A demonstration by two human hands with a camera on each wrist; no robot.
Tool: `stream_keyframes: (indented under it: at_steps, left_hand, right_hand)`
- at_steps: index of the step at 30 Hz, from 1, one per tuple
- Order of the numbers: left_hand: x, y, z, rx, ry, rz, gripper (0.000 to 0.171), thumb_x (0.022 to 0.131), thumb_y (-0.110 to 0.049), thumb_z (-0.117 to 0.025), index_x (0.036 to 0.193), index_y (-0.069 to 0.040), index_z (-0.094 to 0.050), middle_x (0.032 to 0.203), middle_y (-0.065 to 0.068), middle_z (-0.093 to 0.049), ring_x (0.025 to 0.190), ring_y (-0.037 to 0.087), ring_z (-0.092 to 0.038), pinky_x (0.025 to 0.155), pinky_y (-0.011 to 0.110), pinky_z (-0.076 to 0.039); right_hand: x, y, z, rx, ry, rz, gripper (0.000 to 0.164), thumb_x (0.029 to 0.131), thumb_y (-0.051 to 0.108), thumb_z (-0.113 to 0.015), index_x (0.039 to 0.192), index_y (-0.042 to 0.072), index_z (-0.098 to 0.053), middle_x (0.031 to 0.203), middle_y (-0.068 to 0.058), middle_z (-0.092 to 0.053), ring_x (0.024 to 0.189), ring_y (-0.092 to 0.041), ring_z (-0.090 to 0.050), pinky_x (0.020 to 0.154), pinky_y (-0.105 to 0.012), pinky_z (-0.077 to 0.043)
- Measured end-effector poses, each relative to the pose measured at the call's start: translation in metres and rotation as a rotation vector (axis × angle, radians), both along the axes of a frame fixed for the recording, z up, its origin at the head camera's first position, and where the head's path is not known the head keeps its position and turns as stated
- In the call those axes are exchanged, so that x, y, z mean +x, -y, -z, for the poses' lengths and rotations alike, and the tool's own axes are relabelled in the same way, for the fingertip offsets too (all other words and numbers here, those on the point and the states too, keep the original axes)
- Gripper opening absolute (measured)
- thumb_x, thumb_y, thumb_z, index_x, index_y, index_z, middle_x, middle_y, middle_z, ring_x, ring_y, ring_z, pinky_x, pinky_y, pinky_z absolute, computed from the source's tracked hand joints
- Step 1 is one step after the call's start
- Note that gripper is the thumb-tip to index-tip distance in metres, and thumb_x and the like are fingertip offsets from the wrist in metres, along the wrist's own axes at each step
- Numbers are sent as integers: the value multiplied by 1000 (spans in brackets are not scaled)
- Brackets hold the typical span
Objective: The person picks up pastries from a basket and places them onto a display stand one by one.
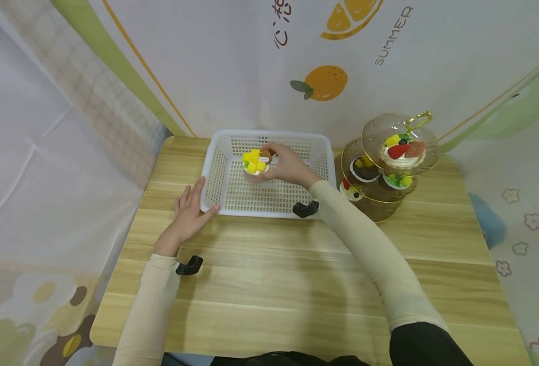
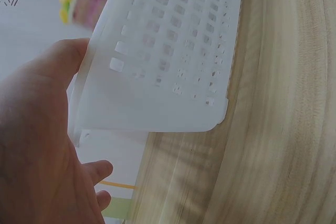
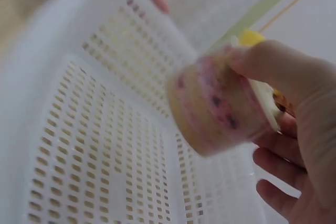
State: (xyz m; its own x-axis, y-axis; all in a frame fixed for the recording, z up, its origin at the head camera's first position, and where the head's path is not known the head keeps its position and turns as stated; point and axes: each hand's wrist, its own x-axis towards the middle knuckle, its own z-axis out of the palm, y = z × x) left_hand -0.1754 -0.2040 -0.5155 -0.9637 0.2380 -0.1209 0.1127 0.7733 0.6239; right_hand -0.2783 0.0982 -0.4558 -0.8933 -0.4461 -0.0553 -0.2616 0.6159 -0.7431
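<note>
Over the white plastic basket [image 1: 269,214], my right hand [image 1: 289,165] grips a dessert cup [image 1: 253,161] topped with yellow cubes and a brown piece. In the right wrist view, the dessert cup [image 3: 218,106] shows pink and cream layers and is tilted, with the thumb of my right hand [image 3: 294,108] across its side. My left hand [image 1: 188,216] rests at the basket's front left corner, fingers spread and fairly straight, thumb at the front rim. In the left wrist view, the thumb of my left hand [image 2: 42,114] touches the rim of the basket [image 2: 142,114].
Right of the basket stands a tiered stand [image 1: 374,203] with gold rims and a gold handle [image 1: 419,120]. A fruit-topped dessert [image 1: 403,152] sits on its top tier, and several more lie below. Everything stands on a wooden table [image 1: 260,284], with a printed curtain [image 1: 232,61] behind.
</note>
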Motion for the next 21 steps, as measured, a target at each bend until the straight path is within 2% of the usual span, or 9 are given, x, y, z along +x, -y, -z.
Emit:
stream_keyframes:
  at_steps: [7, 11, 18, 21]
  left_hand:
    - [1, -1, 1, 6, 17, 8, 91, 97, -60, -46, 158, -29, 14, 169, 13, 0, 153, 42, 14, 116, 69, 12]
    - [0, -2, 1, 9, 23, 10, 92, 98, -60, -46, 158, -29, 15, 168, 14, 0, 153, 41, 15, 115, 70, 12]
    - [-1, -2, 2, -4, 3, 7, 91, 97, -60, -46, 159, -27, 14, 168, 14, 1, 153, 45, 11, 116, 69, 11]
    - [-1, -2, 3, -10, -2, 6, 91, 98, -59, -46, 159, -26, 14, 168, 15, 1, 153, 46, 11, 116, 69, 11]
  right_hand:
    - [50, -38, -7, -59, -59, 157, 80, 74, 39, -83, 143, 16, -49, 143, -5, -53, 127, -28, -52, 107, -48, -45]
    - [85, -68, -8, -115, -131, 203, 77, 74, 32, -85, 141, 15, -52, 142, -8, -55, 125, -29, -53, 106, -51, -45]
    - [151, -122, 7, -184, -173, 314, 75, 74, 16, -87, 140, 11, -53, 135, -14, -56, 122, -29, -52, 104, -56, -44]
    - [174, -144, 18, -166, -151, 398, 76, 74, 17, -87, 141, 10, -52, 138, -16, -55, 127, -32, -49, 107, -60, -39]
